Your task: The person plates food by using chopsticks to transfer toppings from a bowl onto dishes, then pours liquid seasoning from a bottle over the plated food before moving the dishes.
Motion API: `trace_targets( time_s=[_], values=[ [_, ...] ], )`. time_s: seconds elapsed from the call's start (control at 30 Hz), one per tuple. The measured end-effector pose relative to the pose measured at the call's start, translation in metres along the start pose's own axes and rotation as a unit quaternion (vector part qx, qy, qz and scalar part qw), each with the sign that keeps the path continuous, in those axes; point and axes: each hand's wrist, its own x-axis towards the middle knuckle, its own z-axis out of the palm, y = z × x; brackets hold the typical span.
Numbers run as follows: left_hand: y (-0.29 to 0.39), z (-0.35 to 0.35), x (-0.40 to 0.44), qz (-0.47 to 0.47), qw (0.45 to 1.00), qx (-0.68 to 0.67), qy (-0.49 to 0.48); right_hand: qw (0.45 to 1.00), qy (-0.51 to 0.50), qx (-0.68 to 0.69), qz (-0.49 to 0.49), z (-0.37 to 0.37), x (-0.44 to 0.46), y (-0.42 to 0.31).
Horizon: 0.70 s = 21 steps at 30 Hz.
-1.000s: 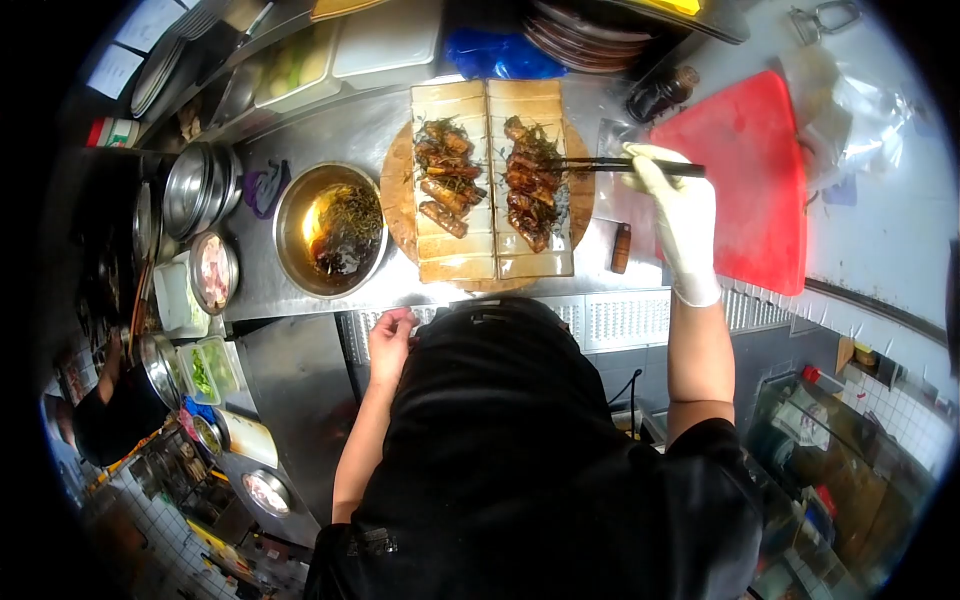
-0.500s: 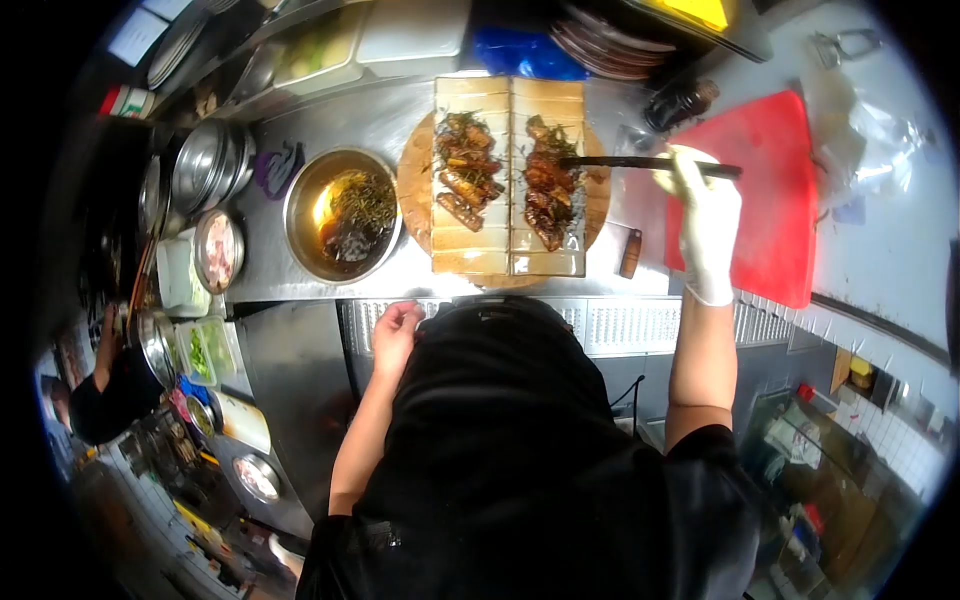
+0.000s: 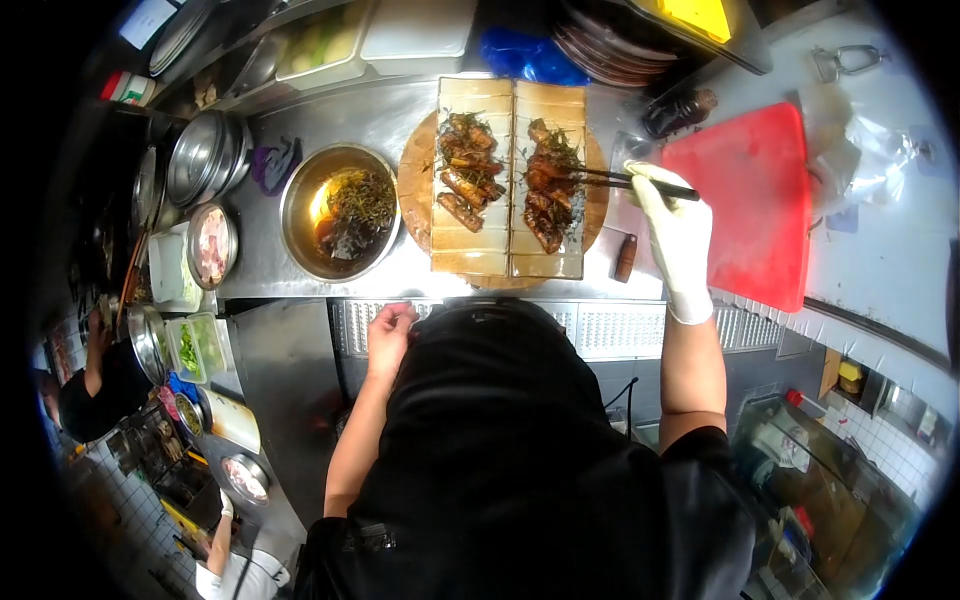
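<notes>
In a white glove, my right hand [image 3: 672,235] closes on dark chopsticks [image 3: 650,184]. Their tips touch browned, glazed meat pieces [image 3: 545,178] with dark herb sprigs on the right-hand rectangular plate [image 3: 550,100]. A matching plate [image 3: 472,250] lies close beside it on its left, bearing similar meat pieces [image 3: 470,190]. Both plates rest on a round wooden board [image 3: 418,160]. My bare left hand [image 3: 390,335] is by the counter's front edge, fingers curled in with nothing visible in them. Nearest to it is a steel bowl [image 3: 292,232] of dark liquid and herbs.
A red cutting board [image 3: 750,200] lies to the right, with a small brown bottle-like item [image 3: 626,258] nearer me. Stacked steel bowls [image 3: 200,160] and a bowl of pale meat [image 3: 213,245] stand left. Co-workers [image 3: 245,572] are at lower left and far left.
My right hand has shifted left and slightly down, and the chopsticks now show as two separate sticks. My left hand stays near the counter edge. A co-worker in white has come further into view.
</notes>
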Motion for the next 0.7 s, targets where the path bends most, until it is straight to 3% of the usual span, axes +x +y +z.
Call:
trace_targets(
  time_s=[0.37,0.7],
  values=[
    [0.003,0.002,0.004,0.003,1.0,0.009,-0.016,0.997,0.026,-0.064,-0.018,0.006,0.003,0.006],
    [0.0,0.003,0.01,0.001,1.0,-0.001,-0.017,0.993,0.041,0.098,0.044,-0.014,0.019,0.009]
  ],
)
